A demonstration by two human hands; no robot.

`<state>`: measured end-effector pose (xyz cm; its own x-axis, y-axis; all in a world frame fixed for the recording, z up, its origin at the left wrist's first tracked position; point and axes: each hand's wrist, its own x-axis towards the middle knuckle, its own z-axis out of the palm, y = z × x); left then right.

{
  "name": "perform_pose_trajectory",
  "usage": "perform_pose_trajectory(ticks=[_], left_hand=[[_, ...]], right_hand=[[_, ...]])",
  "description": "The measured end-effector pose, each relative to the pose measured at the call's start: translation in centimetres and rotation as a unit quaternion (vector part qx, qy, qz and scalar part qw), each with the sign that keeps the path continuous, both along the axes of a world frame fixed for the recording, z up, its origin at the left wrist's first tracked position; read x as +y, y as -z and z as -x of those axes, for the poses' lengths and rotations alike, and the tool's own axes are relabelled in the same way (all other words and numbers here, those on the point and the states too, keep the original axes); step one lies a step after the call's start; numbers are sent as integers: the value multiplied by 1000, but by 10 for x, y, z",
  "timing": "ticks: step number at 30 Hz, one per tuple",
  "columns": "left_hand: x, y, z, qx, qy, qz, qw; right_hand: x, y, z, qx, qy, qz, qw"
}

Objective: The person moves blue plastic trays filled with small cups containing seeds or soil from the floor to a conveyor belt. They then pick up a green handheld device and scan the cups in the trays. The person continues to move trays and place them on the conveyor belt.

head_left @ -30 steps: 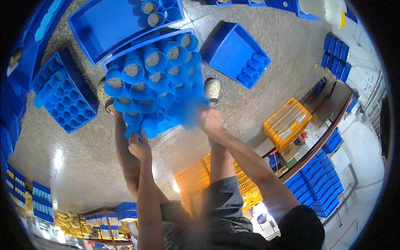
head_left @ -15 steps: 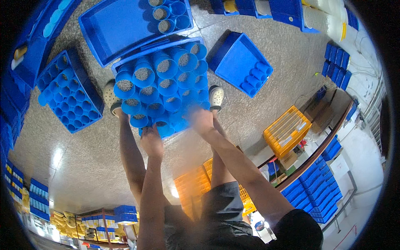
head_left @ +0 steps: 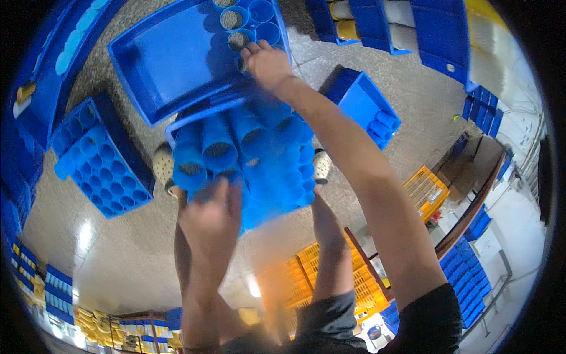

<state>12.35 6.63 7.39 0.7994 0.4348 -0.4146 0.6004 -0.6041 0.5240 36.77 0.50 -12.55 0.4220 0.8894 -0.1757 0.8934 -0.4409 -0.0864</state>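
My right hand (head_left: 268, 66) reaches over the far blue tray (head_left: 147, 65), its fingers curled on the rim of a blue cup mostly hidden beneath it. That cup stands in line with other blue cups (head_left: 239, 40) holding grey pellets. Closer to me, a blue crate is packed with tilted blue cups (head_left: 219, 150), several with grey pellets inside. My left hand (head_left: 212, 215), smeared by motion, is at the near left of these cups; whether it grips one cannot be made out.
On the left stands a blue crate full of cups (head_left: 106, 168). To the right, a smaller blue bin (head_left: 356, 97) has a few cups lying in it. Orange crates (head_left: 306, 271) stand near my legs, and another orange crate (head_left: 425, 192) is further right. My feet flank the packed crate.
My right hand has moved from the packed crate's near right side to the far tray, where one more cup now sits under it. The left hand has shifted slightly and blurred. The view has tilted.
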Motion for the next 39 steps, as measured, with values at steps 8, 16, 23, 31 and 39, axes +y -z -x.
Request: perform_pose_trajectory(ticks=[8, 16, 23, 31, 39], left_hand=[[95, 252, -245, -205, 66, -262, 941], [118, 261, -242, -127, 251, -350, 894], [53, 97, -195, -190, 202, -341, 898], [-64, 41, -137, -202, 180, -44, 962], [-121, 94, -146, -120, 335, -180, 917]], right_hand=[[18, 58, -24, 15, -84, 35, 996], [-97, -101, -37, -25, 38, -164, 985], [-216, -190, 13, 77, 89, -23, 993], [-303, -144, 95, 191, 66, -28, 979], [-273, -126, 117, 151, 14, 53, 987]])
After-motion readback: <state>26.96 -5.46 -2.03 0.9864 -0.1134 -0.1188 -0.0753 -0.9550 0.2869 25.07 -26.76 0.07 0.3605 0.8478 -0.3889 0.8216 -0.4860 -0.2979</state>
